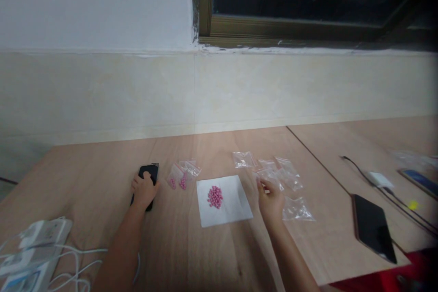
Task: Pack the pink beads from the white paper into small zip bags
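My left hand [143, 189] lies over a black phone [149, 206] on the table, fingers curled at its left side and the thumb on its upper face. At the right, my right hand [271, 198] pinches a small clear zip bag [257, 178] by its edge; its fingertips are partly hidden. Between the hands, a pile of pink beads [215, 196] sits on a white sheet of paper [236, 200]. Two small zip bags with pink beads [178, 178] lie just right of the black phone. More clear bags [289, 173] are spread around my right hand.
A white power strip [44, 246] with tangled white cables is at the lower left. Toward the right edge are another dark phone [373, 228], a white charger [380, 179] with black cable, and a blue-screened phone [419, 181]. A tiled wall [137, 96] borders the table's back.
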A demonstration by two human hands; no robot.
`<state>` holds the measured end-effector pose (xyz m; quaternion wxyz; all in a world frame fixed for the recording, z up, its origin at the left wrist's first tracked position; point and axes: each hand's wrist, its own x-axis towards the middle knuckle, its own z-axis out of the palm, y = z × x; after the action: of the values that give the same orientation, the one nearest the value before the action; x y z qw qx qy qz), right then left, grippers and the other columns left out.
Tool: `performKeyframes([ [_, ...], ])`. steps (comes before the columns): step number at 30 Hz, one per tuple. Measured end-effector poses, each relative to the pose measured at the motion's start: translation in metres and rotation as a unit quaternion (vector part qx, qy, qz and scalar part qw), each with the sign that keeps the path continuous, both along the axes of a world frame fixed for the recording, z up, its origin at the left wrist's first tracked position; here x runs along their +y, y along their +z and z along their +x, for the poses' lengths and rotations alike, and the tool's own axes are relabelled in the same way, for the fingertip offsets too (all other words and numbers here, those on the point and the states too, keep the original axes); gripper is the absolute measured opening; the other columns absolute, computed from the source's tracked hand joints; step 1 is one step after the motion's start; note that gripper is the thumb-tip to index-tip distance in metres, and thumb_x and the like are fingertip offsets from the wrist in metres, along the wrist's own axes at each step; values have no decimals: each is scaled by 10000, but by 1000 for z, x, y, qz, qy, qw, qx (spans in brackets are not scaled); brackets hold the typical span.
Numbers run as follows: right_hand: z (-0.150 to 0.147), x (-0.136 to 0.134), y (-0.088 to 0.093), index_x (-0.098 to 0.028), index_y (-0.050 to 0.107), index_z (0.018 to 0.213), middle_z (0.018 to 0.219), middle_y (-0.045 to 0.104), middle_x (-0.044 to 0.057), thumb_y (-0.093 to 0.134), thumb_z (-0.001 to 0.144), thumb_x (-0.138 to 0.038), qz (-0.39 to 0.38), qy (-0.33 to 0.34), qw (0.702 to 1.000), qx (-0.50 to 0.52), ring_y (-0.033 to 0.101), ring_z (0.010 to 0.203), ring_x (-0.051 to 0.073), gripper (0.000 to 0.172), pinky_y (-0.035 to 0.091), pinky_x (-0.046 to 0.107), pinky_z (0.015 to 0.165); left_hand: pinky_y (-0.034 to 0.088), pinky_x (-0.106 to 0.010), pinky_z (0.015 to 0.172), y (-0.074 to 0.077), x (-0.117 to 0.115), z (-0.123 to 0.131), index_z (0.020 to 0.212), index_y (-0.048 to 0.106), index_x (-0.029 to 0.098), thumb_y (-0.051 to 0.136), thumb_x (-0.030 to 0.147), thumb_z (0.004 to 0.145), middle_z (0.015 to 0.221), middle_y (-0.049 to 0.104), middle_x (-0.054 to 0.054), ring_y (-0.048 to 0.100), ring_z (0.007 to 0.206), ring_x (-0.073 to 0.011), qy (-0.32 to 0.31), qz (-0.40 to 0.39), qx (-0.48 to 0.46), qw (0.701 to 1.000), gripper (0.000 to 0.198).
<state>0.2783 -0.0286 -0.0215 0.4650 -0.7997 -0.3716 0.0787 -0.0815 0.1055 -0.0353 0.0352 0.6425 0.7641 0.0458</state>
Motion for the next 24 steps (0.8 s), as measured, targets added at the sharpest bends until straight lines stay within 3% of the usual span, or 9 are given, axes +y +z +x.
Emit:
performKeyframes([
  [7,-2,-4,10,-97,706,864,829,702,164,499,740,-544,1,18,998,52,621,694,258,508,458,350,620,331,-474,862,1,8,-3,1061,491,70,528,325,726,1143,453,-260,435,1090,-408,-28,11,-8,1000,424],
  [10,-4,-7,17,-109,702,898,844,701,149,506,740,-537,13,22,997,70,613,697,244,496,455,339,619,334,-490,895,-2,10,-14,1154,427,71,524,374,732,1159,466,-244,436,1117,-388,-48,20,-26,998,529],
  [14,-8,-12,23,-107,699,905,839,701,142,532,724,-525,26,24,993,113,592,636,213,486,452,323,586,345,-515,953,-16,5,-44,1238,318,73,578,425,677,1179,485,-216,456,1143,-359,-38,89,-232,968,711],
  [17,-8,-17,23,-103,700,898,837,701,144,545,712,-520,21,20,991,127,583,619,207,482,447,321,577,435,-488,896,-29,-10,-68,1207,316,131,534,377,698,1082,565,-151,559,1042,-301,-20,100,-342,934,607],
  [20,-8,-21,21,-104,705,884,829,700,144,553,702,-519,9,19,990,136,589,636,216,478,446,326,588,467,-457,880,-31,-27,-81,1122,388,152,523,367,686,1058,588,-137,581,1018,-283,-29,93,-356,929,504],
  [24,-8,-23,18,-95,706,885,789,696,143,559,692,-521,-1,7,989,145,594,642,226,491,448,333,594,425,-506,921,-23,-36,-73,1032,476,148,606,410,612,1065,590,-142,544,1063,-335,-35,74,-325,942,512],
])
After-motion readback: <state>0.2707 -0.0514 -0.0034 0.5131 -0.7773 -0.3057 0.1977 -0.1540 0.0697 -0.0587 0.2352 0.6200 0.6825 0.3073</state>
